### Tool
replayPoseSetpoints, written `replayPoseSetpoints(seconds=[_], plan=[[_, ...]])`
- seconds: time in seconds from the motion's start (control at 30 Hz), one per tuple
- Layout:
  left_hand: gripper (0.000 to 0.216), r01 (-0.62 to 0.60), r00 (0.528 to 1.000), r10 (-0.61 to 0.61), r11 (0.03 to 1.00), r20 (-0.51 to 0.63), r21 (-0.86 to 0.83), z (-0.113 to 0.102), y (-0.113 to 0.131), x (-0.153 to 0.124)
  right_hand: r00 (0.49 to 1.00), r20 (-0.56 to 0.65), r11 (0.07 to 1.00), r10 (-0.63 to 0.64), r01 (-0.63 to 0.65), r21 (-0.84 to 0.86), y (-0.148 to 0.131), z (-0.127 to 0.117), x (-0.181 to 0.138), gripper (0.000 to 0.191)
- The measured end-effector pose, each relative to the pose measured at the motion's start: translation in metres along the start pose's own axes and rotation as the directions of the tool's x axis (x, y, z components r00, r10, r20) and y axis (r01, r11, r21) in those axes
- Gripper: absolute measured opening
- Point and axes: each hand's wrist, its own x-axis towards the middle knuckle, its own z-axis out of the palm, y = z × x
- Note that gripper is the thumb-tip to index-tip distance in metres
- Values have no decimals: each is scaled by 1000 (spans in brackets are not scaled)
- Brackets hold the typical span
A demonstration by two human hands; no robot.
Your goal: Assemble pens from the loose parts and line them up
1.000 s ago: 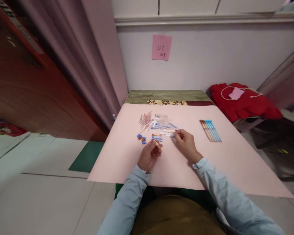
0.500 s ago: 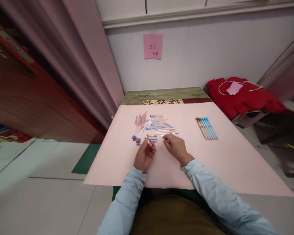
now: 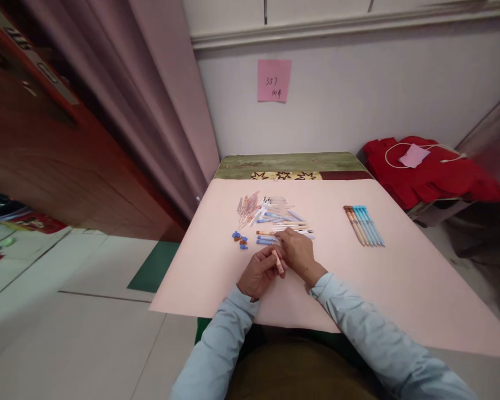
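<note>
My left hand is closed around an orange pen barrel, which sticks out between the fingers. My right hand has come in against it, its fingertips pinched at the top of the barrel; whether they hold a small part I cannot tell. Just beyond both hands lies a loose pile of pen parts: clear tubes, refills, blue and orange barrels. A few small blue and brown caps lie left of the pile. All of this rests on a pink paper sheet.
A neat row of several finished blue and orange pens lies on the sheet at the right. A green table edge shows beyond the sheet. Red cloth sits at the right, a pink note on the wall, curtain and wooden door at the left.
My right hand left the pile and moved back toward me to meet my left hand at the orange barrel. The left hand drew slightly nearer to me with the barrel.
</note>
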Motion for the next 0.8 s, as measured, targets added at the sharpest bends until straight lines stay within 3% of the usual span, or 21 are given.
replayPoseSetpoints(seconds=[0.47,0.6,0.8], plan=[[30,-5,1000,4,1000,-31,-30,3,2,0,991,-134,998,18,-9,67,1,19,11,31],[31,-11,999,8,998,-42,-61,0,1,2,982,-187,992,30,-7,123,5,14,11,31],[15,-170,951,69,930,-301,-325,-11,6,9,896,-374,933,241,-106,345,41,-8,-8,28]])
